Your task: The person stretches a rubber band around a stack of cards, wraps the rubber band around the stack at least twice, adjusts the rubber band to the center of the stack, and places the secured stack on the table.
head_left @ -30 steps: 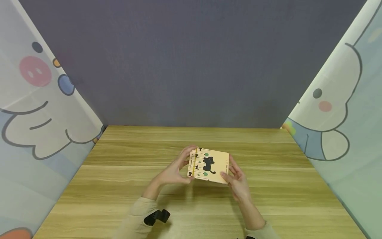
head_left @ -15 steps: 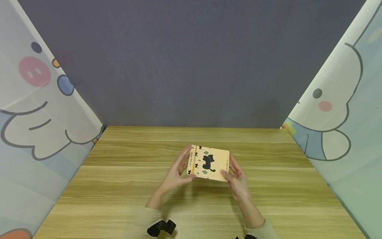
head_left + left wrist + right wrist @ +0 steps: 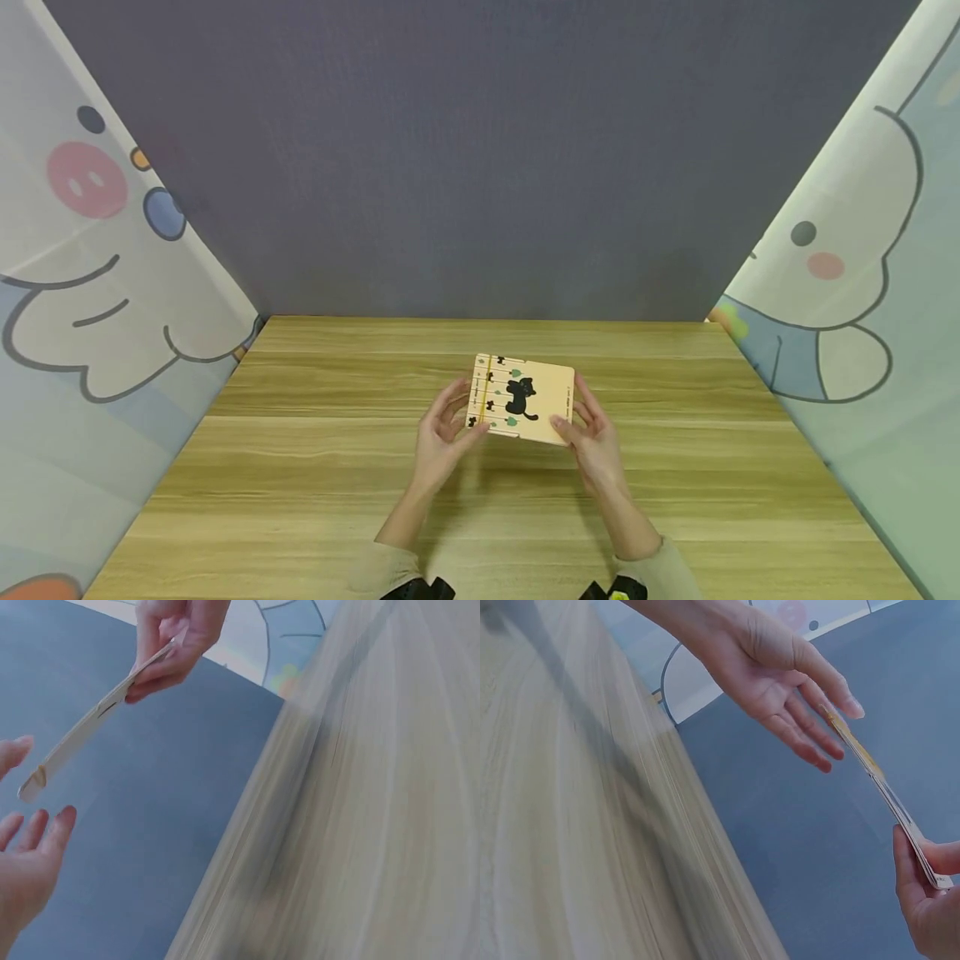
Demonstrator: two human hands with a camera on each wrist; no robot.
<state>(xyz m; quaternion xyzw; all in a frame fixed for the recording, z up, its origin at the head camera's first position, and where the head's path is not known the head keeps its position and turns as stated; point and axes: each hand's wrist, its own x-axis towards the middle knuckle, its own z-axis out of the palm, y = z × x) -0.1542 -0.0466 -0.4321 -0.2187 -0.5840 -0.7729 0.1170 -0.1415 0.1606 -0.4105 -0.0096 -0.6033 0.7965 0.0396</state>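
Cream rectangular cat-print booklet [image 3: 521,398], seemingly cardboard, is up above the wood-grain desk [image 3: 300,467]; the right hand [image 3: 596,450] pinches its right end, presumably bearing the weight, while the left hand [image 3: 437,446], relaxed and ungripping, brackets its yellow-banded end.

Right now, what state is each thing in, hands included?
Notebook: closed, tilted, held above the table
Band: stretched around the notebook near one end
Right hand: pinching the notebook's opposite end
Left hand: open about the banded end, not gripping
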